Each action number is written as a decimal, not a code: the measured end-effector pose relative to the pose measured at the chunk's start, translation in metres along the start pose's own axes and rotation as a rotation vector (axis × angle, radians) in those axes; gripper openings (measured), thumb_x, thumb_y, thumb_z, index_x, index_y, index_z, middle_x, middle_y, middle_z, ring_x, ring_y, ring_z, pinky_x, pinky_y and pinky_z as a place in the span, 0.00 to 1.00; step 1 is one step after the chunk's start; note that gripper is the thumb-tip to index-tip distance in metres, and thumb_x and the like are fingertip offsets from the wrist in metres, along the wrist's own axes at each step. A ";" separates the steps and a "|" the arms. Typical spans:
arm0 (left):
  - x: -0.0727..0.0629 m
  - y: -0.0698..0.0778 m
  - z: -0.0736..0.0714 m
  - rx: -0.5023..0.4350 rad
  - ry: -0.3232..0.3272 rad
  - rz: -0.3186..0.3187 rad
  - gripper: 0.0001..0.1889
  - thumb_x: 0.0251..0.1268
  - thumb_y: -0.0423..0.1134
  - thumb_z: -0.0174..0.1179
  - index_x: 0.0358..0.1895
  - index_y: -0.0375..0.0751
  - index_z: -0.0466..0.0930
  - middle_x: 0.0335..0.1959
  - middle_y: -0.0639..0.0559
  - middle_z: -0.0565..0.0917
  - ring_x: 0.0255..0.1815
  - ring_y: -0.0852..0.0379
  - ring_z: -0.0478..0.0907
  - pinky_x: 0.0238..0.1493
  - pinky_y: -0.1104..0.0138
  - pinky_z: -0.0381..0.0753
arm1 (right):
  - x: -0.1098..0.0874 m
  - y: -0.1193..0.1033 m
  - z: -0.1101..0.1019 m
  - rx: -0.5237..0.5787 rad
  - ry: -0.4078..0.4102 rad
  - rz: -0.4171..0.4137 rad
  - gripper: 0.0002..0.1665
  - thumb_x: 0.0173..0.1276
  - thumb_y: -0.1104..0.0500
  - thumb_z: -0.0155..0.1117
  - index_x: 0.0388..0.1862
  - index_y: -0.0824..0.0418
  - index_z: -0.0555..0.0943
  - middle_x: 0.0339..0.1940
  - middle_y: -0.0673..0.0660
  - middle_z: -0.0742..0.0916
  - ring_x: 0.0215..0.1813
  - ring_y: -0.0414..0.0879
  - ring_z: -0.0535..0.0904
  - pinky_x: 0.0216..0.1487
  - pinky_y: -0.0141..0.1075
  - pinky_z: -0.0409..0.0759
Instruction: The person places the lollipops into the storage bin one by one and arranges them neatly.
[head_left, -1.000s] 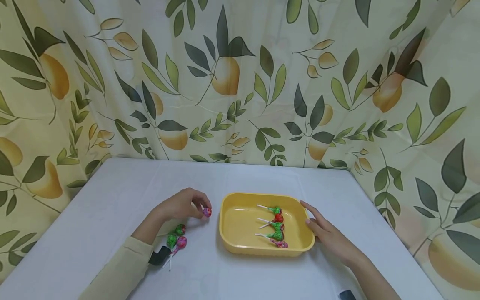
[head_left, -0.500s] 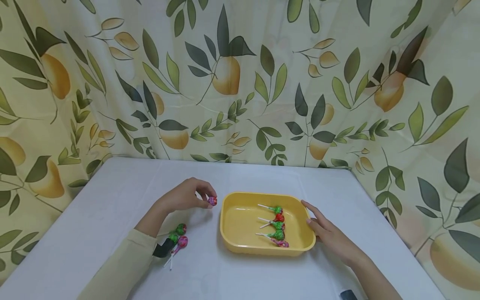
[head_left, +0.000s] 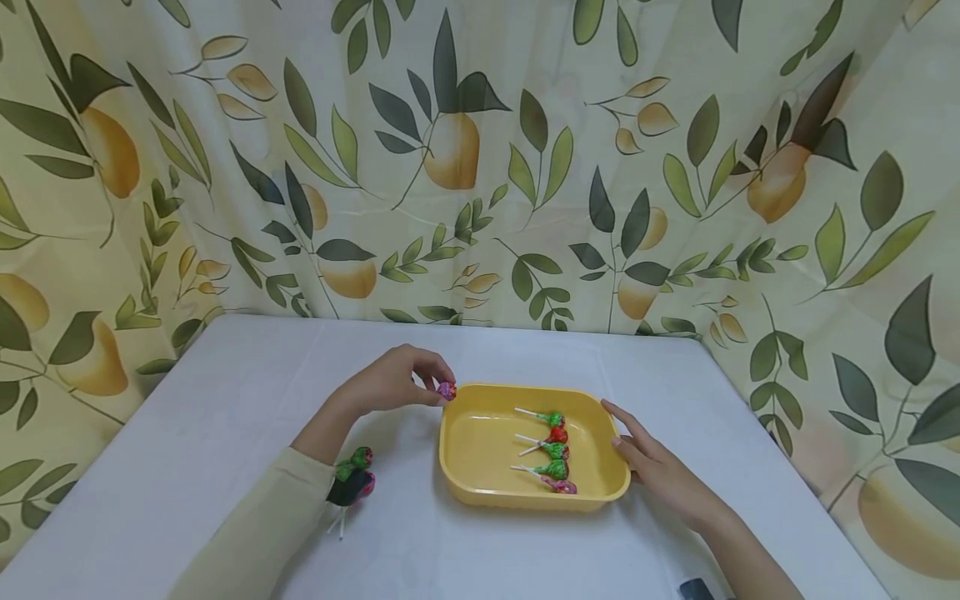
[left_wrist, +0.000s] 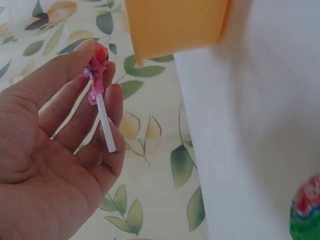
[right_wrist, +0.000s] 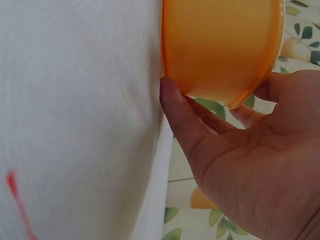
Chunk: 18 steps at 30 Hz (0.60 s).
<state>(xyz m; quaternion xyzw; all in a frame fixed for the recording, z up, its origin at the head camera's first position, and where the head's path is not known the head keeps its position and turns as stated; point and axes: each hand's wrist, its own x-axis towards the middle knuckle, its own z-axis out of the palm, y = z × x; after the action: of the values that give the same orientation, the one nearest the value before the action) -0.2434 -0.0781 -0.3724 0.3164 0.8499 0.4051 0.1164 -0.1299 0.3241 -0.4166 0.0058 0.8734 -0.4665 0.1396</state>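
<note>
My left hand pinches a pink-purple lollipop by its wrapped head, right at the far left corner of the yellow tray. In the left wrist view the lollipop's white stick points down along the curled fingers. At the tray's right end, my right hand holds the side, with one finger stretched along the rim. The right wrist view shows a fingertip low on the tray's wall and the thumb up at the rim. Inside the tray lies a column of several lollipops, sticks pointing left.
Several more lollipops, green and pink, lie on the white-covered table left of the tray, partly hidden by the left wrist's black strap. A leaf-and-fruit patterned curtain hangs behind the table.
My left hand has carried the pink-purple lollipop right and away from me, from the table beside the tray up to its far left corner. The right hand and tray stay put.
</note>
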 end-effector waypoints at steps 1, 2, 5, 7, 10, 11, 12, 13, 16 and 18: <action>0.002 0.001 0.001 0.000 0.001 0.001 0.11 0.61 0.32 0.75 0.45 0.48 0.89 0.40 0.60 0.86 0.42 0.56 0.81 0.44 0.62 0.82 | 0.000 0.000 0.000 0.000 0.001 0.001 0.37 0.84 0.39 0.46 0.86 0.39 0.50 0.79 0.68 0.66 0.70 0.61 0.73 0.63 0.54 0.78; 0.003 0.002 0.001 -0.003 0.000 0.001 0.11 0.61 0.32 0.75 0.45 0.48 0.89 0.40 0.60 0.86 0.42 0.56 0.81 0.44 0.62 0.82 | 0.000 0.000 0.000 -0.001 0.001 0.001 0.37 0.84 0.39 0.46 0.86 0.39 0.50 0.79 0.68 0.66 0.70 0.61 0.73 0.63 0.54 0.78; 0.008 0.006 0.004 -0.013 -0.003 -0.001 0.11 0.61 0.31 0.75 0.46 0.47 0.89 0.40 0.60 0.86 0.42 0.55 0.81 0.42 0.63 0.83 | 0.000 0.000 0.000 -0.001 0.002 0.004 0.37 0.84 0.40 0.46 0.86 0.39 0.50 0.79 0.67 0.66 0.71 0.61 0.73 0.63 0.54 0.78; 0.010 0.008 0.006 -0.015 -0.004 0.004 0.11 0.61 0.30 0.74 0.46 0.46 0.89 0.40 0.60 0.87 0.42 0.55 0.82 0.43 0.63 0.83 | 0.000 0.000 0.001 0.001 0.001 0.006 0.37 0.84 0.39 0.46 0.86 0.39 0.49 0.80 0.67 0.65 0.71 0.62 0.72 0.63 0.54 0.77; 0.013 0.010 0.009 -0.023 -0.009 0.006 0.11 0.61 0.29 0.74 0.45 0.45 0.89 0.40 0.59 0.87 0.42 0.56 0.82 0.43 0.64 0.83 | 0.000 0.000 0.001 0.001 0.001 0.007 0.37 0.84 0.39 0.46 0.86 0.38 0.49 0.80 0.67 0.64 0.72 0.62 0.71 0.63 0.54 0.77; 0.015 0.010 0.010 -0.021 -0.010 0.008 0.11 0.61 0.29 0.74 0.45 0.45 0.89 0.40 0.60 0.87 0.42 0.56 0.82 0.43 0.64 0.83 | 0.000 0.000 0.001 0.001 -0.001 0.007 0.37 0.84 0.39 0.46 0.86 0.38 0.49 0.80 0.67 0.64 0.72 0.62 0.71 0.63 0.54 0.77; 0.016 0.011 0.012 -0.022 -0.013 0.006 0.11 0.61 0.29 0.74 0.45 0.46 0.89 0.39 0.60 0.87 0.42 0.56 0.82 0.43 0.64 0.83 | 0.000 0.000 0.001 0.002 -0.002 0.008 0.37 0.84 0.40 0.46 0.86 0.38 0.49 0.80 0.66 0.64 0.72 0.63 0.71 0.63 0.54 0.77; 0.017 0.012 0.013 -0.024 -0.018 0.006 0.11 0.61 0.29 0.74 0.45 0.46 0.89 0.39 0.60 0.87 0.42 0.56 0.82 0.43 0.64 0.83 | 0.000 0.000 0.001 0.002 -0.003 0.008 0.37 0.85 0.40 0.46 0.86 0.38 0.50 0.80 0.66 0.64 0.73 0.63 0.70 0.63 0.54 0.77; 0.020 0.015 0.018 -0.024 -0.027 0.019 0.11 0.62 0.30 0.74 0.45 0.46 0.89 0.39 0.60 0.87 0.42 0.56 0.81 0.43 0.64 0.83 | 0.000 0.000 0.002 -0.003 -0.006 0.008 0.37 0.85 0.40 0.46 0.86 0.39 0.49 0.81 0.67 0.63 0.73 0.64 0.69 0.63 0.55 0.77; 0.023 0.017 0.021 -0.025 -0.031 0.026 0.10 0.62 0.31 0.74 0.45 0.46 0.89 0.39 0.61 0.87 0.42 0.57 0.81 0.43 0.65 0.82 | -0.001 -0.001 0.002 -0.007 -0.007 0.009 0.37 0.85 0.41 0.46 0.86 0.40 0.49 0.81 0.67 0.63 0.73 0.65 0.69 0.63 0.55 0.77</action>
<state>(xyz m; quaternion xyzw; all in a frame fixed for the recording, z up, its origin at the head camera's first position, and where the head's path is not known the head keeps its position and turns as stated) -0.2440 -0.0427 -0.3712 0.3320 0.8386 0.4123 0.1284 -0.1288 0.3222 -0.4170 0.0073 0.8745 -0.4628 0.1447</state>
